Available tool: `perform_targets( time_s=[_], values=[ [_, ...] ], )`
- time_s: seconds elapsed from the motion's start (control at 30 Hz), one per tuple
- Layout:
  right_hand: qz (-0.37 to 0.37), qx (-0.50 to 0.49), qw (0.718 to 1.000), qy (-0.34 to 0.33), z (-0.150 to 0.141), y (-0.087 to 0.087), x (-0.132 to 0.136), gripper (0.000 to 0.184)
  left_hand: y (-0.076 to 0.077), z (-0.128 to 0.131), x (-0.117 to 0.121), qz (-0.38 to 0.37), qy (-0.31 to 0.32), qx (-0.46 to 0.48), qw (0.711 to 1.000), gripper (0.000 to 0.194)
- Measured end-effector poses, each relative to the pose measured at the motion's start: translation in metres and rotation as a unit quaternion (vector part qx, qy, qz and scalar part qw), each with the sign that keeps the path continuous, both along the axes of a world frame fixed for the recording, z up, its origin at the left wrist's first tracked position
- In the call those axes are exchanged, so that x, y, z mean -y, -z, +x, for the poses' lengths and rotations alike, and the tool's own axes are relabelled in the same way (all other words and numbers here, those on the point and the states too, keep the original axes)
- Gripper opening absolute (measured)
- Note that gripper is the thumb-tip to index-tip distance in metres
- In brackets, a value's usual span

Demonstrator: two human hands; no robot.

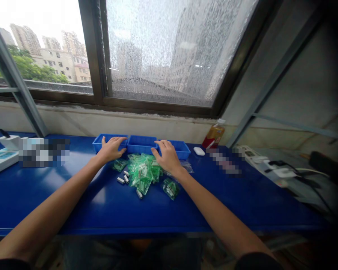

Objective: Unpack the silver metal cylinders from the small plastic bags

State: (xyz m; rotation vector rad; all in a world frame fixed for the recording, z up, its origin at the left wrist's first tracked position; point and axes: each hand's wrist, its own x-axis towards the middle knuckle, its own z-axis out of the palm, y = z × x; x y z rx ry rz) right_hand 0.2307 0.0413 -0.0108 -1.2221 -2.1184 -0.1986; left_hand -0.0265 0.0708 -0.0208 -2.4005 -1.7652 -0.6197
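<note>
three blue rectangular plastic bins (142, 147), presumably light, stiff and best gripped at both ends, are standing behind green plastic packets (143, 171), left hand (111, 149) and right hand (166, 154) holding fingers spread alongside, visibly gripping nothing.

1. Left hand (112, 149) is partly hiding left bin (97, 146).
2. Right hand (166, 155) is partly hiding right bin (183, 153).
3. Green packets (143, 170) are lying heaped on the worktop (101, 213).
4. Metal pieces (139, 194) are lying beside them.

A passage runs along the near table edge (129, 224), with green packets (142, 172) and blue bins (142, 149) blocking beyond.
</note>
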Motion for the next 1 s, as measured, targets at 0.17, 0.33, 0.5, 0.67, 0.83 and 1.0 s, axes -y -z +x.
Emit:
perform_targets(
  time_s=[0.17, 0.33, 0.5, 0.67, 0.83, 1.0],
  values=[
    [-0.058, 0.074, 0.993, 0.071, 0.012, 0.003, -0.029, 0.051, 0.0, 0.004, -0.013, -0.006, 0.047, -0.026, 0.999, 0.043],
    [-0.095, 0.137, 0.982, 0.087, 0.012, 0.008, -0.029, 0.061, -0.004, 0.004, -0.015, 0.0, 0.1, -0.02, 0.995, 0.042],
    [-0.101, 0.142, 0.98, 0.098, 0.014, 0.008, -0.02, 0.052, -0.004, 0.005, -0.004, 0.007, 0.112, -0.019, 0.994, 0.04],
    [-0.075, 0.131, 0.986, 0.075, 0.017, 0.007, -0.017, 0.049, -0.008, 0.011, 0.008, 0.035, 0.092, -0.018, 0.995, 0.036],
    [-0.009, 0.065, 0.997, 0.05, 0.019, 0.001, -0.012, 0.045, -0.033, 0.01, 0.031, 0.008, 0.048, -0.046, 0.998, 0.032],
    [0.013, 0.01, 1.0, -0.001, 0.011, -0.008, 0.003, 0.041, -0.03, -0.009, 0.044, -0.163, -0.105, -0.092, 0.977, 0.057]
  ],
)
